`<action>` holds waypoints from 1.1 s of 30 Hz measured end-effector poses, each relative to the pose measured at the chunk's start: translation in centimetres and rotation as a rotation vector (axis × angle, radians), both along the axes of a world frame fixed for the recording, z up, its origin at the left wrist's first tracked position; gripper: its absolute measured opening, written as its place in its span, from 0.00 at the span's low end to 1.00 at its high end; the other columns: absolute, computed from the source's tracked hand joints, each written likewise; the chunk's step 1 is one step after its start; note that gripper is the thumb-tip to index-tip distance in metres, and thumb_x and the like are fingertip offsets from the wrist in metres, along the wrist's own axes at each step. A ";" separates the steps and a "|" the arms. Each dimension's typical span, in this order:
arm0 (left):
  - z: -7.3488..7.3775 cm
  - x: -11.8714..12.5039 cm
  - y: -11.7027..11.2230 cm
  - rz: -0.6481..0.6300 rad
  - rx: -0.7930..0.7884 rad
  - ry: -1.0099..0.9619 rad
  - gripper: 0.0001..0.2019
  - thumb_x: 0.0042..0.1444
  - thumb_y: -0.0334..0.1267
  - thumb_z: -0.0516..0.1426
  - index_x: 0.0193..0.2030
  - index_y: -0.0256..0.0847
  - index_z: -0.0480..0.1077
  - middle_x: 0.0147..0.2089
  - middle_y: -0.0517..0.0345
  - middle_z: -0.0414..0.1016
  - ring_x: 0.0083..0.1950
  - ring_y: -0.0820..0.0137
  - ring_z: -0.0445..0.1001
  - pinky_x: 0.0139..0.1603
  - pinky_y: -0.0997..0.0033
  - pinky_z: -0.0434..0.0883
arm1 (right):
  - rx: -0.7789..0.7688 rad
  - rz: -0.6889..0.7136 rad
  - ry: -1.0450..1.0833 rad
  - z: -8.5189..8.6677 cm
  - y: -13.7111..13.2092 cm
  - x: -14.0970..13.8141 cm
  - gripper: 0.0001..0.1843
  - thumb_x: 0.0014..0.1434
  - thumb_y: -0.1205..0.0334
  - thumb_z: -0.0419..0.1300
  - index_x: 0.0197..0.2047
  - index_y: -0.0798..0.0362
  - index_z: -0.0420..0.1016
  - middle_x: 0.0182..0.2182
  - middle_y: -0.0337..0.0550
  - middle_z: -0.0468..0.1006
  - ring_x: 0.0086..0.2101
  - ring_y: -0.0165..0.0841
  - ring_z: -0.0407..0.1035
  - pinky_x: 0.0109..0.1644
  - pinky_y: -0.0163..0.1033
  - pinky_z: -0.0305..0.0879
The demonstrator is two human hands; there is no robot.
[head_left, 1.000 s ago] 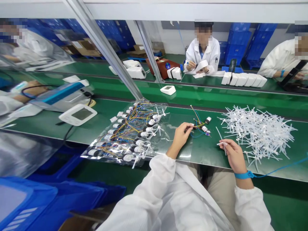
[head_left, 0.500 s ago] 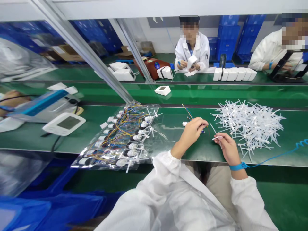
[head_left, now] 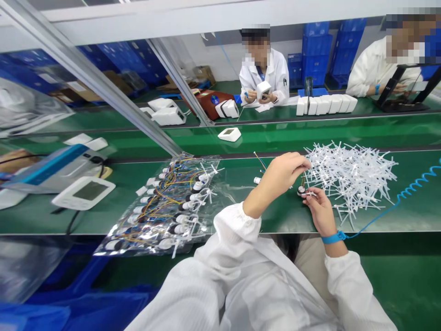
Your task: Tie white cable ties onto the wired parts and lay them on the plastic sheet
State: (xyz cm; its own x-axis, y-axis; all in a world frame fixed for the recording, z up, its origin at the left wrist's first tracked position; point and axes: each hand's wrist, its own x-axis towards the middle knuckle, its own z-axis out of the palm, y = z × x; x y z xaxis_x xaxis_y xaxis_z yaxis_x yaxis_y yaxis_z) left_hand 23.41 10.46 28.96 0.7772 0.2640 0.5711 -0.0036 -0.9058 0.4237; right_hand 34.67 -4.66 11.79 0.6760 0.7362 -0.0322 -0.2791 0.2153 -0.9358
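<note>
My left hand [head_left: 284,174] is raised over the bench, its fingertips pinched on thin wires [head_left: 303,178]. From these wires hangs a small round dark part with a light face [head_left: 301,189]. Just below and to the right, my right hand [head_left: 323,212] is closed on a white cable tie [head_left: 311,194], whose end is beside the round part; whether they touch I cannot tell. Partly hidden behind my left wrist lies a white cylindrical part [head_left: 257,180] with coloured wires. A large heap of white cable ties [head_left: 354,177] spreads to the right of my hands.
Wired parts lie in rows on a clear plastic bag [head_left: 115,230] at left. Further left is a white device with a screen [head_left: 84,192]. A blue coiled cord [head_left: 413,187] runs from my right wristband. Across the bench, a person [head_left: 264,73] holds a white device.
My left hand has moved right and up, lifting the round part by its wires. My right hand, still with the cable tie, has come close to that part. The view has shifted slightly.
</note>
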 end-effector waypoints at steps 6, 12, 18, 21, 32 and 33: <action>0.0 -2.9 -1.4 0.075 -0.108 -0.087 0.07 0.75 0.33 0.62 0.45 0.45 0.83 0.44 0.57 0.87 0.46 0.64 0.84 0.51 0.66 0.79 | 0.005 -0.010 0.027 -0.4 0.0 0.0 0.20 0.62 0.50 0.74 0.55 0.44 0.78 0.40 0.41 0.85 0.42 0.39 0.80 0.53 0.48 0.77; -3.0 -6.8 -1.6 0.206 -0.181 -0.146 0.08 0.74 0.33 0.63 0.43 0.46 0.84 0.42 0.57 0.88 0.43 0.65 0.85 0.47 0.67 0.80 | 0.013 0.003 0.025 -0.3 -0.1 0.0 0.19 0.61 0.50 0.75 0.53 0.44 0.80 0.41 0.41 0.84 0.43 0.39 0.80 0.51 0.46 0.77; -4.8 -10.9 -1.8 0.261 -0.166 -0.167 0.07 0.73 0.32 0.63 0.44 0.43 0.83 0.43 0.55 0.87 0.44 0.65 0.85 0.48 0.67 0.80 | 0.013 0.023 0.034 0.0 -0.3 0.1 0.19 0.60 0.51 0.77 0.51 0.44 0.83 0.41 0.40 0.84 0.43 0.37 0.79 0.50 0.44 0.75; -5.9 -12.8 -2.1 0.303 -0.198 -0.186 0.05 0.73 0.32 0.63 0.46 0.43 0.83 0.44 0.54 0.87 0.46 0.65 0.85 0.49 0.67 0.80 | 0.017 0.015 0.029 0.1 -0.4 0.2 0.18 0.60 0.51 0.78 0.51 0.44 0.84 0.42 0.39 0.84 0.42 0.36 0.79 0.50 0.43 0.74; -11.2 -18.0 -2.2 0.488 -0.452 0.152 0.13 0.72 0.34 0.56 0.55 0.43 0.81 0.49 0.53 0.88 0.47 0.63 0.86 0.47 0.66 0.80 | -0.003 0.002 0.005 0.6 -0.6 0.1 0.18 0.58 0.51 0.80 0.49 0.45 0.86 0.40 0.40 0.84 0.42 0.35 0.79 0.50 0.42 0.75; -11.4 -18.1 -2.0 0.507 -0.465 0.205 0.13 0.72 0.36 0.57 0.56 0.43 0.81 0.48 0.53 0.88 0.46 0.62 0.86 0.48 0.65 0.81 | -0.003 0.000 0.006 0.6 -0.6 0.1 0.18 0.58 0.51 0.80 0.48 0.45 0.86 0.40 0.40 0.84 0.41 0.35 0.79 0.50 0.42 0.75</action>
